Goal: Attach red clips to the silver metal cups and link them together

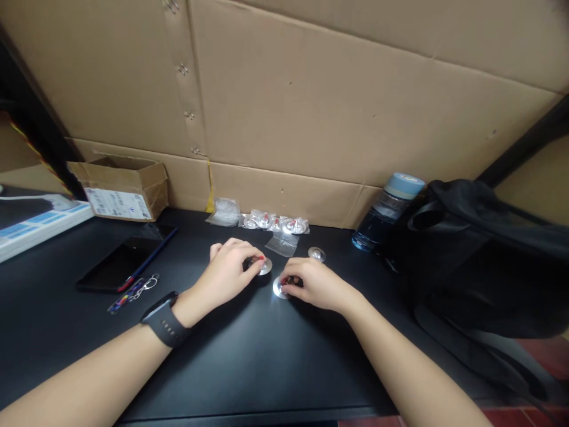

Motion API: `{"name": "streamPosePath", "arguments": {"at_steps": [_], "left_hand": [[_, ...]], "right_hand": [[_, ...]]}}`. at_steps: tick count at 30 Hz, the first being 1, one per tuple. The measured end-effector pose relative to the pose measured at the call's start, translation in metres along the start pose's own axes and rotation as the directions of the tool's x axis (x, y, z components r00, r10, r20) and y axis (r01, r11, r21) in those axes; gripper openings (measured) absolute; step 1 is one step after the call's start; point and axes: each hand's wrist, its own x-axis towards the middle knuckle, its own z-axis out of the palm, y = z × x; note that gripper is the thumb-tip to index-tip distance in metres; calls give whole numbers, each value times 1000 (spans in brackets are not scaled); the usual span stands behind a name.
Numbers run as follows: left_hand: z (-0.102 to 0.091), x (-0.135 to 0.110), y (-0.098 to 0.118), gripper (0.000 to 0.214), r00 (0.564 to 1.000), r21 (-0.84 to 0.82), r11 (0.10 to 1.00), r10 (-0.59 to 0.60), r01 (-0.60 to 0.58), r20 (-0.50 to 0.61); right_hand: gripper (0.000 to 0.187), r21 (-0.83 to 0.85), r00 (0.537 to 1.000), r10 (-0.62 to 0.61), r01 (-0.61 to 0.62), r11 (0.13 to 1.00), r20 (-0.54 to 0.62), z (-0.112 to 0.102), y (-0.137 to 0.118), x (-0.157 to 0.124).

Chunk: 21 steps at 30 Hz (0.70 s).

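Between the thumb and fingers of my left hand (231, 264) is a small silver cymbal-like disc (267, 266), pinched by a red part on top. My right hand (313, 281) pinches a second silver disc (278, 289) close to the black table's surface, and a bright glint shows on its rim. Fingers cover much of both discs, which are a short gap apart. Behind my right hand a third silver disc (317, 254) with a domed middle lies on the table. A dark watch (164, 319) is strapped round my left wrist.
Clear plastic packets (293, 225) with silver and red pieces lie along the cardboard wall (311, 107), near an empty-looking bag (283, 243). At left are a tablet (124, 261), keychain (133, 295), carton (124, 190) and power strip (44, 228). A bottle (386, 210) and black bag (493, 261) stand right.
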Motion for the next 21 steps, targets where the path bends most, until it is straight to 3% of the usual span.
{"name": "streamPosePath", "arguments": {"at_steps": [5, 9, 16, 21], "left_hand": [[-2, 0, 1, 20, 1000, -12, 1000, -5, 5, 9], [-3, 0, 1, 20, 1000, -29, 1000, 0, 0, 1], [-2, 1, 1, 19, 999, -57, 998, -36, 37, 23], [1, 0, 1, 18, 997, -109, 992, -61, 65, 43]], "right_hand": [[6, -39, 1000, -20, 20, 999, -3, -2, 0, -1], [8, -30, 997, 5, -8, 1000, -81, -5, 0, 0], [7, 215, 950, 52, 16, 976, -306, -2, -3, 5], [6, 381, 927, 91, 60, 922, -365, 6, -3, 8]]}}
